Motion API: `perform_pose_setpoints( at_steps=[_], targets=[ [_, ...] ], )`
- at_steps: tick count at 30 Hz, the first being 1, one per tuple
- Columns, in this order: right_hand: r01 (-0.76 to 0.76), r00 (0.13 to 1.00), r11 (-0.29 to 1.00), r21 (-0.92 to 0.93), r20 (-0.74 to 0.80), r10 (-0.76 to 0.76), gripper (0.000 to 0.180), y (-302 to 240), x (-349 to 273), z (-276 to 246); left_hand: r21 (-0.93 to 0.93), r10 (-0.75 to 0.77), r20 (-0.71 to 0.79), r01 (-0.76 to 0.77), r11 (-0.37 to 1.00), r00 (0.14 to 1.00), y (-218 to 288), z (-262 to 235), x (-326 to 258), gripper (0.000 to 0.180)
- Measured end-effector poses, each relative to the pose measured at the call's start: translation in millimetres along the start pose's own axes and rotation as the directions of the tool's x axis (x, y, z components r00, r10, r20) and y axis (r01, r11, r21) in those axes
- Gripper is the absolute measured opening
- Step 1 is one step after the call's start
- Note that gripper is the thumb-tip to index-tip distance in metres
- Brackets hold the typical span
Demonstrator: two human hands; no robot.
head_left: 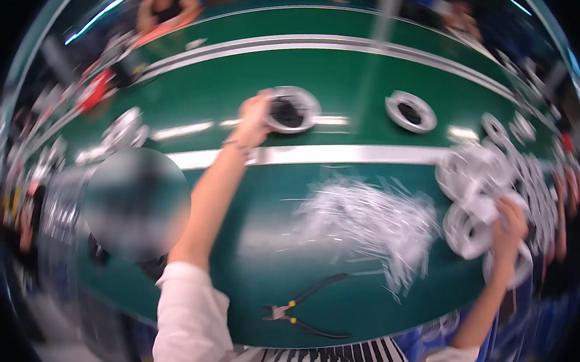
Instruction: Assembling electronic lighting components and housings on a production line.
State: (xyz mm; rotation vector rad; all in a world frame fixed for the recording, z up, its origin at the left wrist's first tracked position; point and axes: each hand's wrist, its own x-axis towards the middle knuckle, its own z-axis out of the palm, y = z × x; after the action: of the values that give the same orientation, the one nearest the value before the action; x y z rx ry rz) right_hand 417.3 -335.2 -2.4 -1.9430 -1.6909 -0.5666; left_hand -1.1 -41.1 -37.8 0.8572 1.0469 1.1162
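Observation:
My left hand point(254, 119) reaches far across the green table, its fingers closed on the rim of a white round bowl-like part point(312, 105) with a dark centre. Over at the right, my right hand point(511, 222) has its fingers bent round a white plastic ring point(484, 209) at the edge of a heap of white rings point(461, 167). Motion smears both hands a little. Between my arms lies a loose pile of thin whitish strips point(360, 214). Nearest me, cutting pliers point(279, 313) rest with their dark handles spread.
A second white round part point(425, 122) with a dark centre sits on the green belt point(348, 79) beyond a pale rail point(304, 154). More white parts point(125, 130) lie at the left. A blurred round patch hides the table beside my left arm. Other people sit around the line.

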Motion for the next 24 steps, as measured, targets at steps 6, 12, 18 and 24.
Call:
perform_pose_setpoints(
  at_steps=[6, 12, 18, 24],
  targets=[
    [0.116, 0.991, 0.99, 0.084, 0.056, -0.121, 0.033, 35.9, -5.4, -26.2, 0.855, 0.496, 0.076, -0.312, 0.414, 0.865, 67.7, -120.0, -22.0, 0.053],
    [-0.007, 0.999, 0.966, 0.259, -0.037, 0.018, 0.028, -13.2, -2.8, -47.7, 0.939, 0.278, -0.211, 0.274, -0.21, 0.937, 95.4, -264.0, -73.0, 0.049],
    [0.222, 0.898, 0.795, 0.565, 0.2, -0.393, 0.022, -192.1, 0.8, -9.0, 0.975, 0.31, -0.188, 0.215, -0.052, 0.932, 70.2, -293.7, -81.8, 0.056],
    [0.099, 0.765, 0.749, 0.655, 0.431, -0.478, 0.017, -241.6, -20.9, 28.6, 0.891, 0.12, -0.348, 0.368, -0.266, 0.93, 81.4, -249.4, -87.6, 0.054]
  ],
)
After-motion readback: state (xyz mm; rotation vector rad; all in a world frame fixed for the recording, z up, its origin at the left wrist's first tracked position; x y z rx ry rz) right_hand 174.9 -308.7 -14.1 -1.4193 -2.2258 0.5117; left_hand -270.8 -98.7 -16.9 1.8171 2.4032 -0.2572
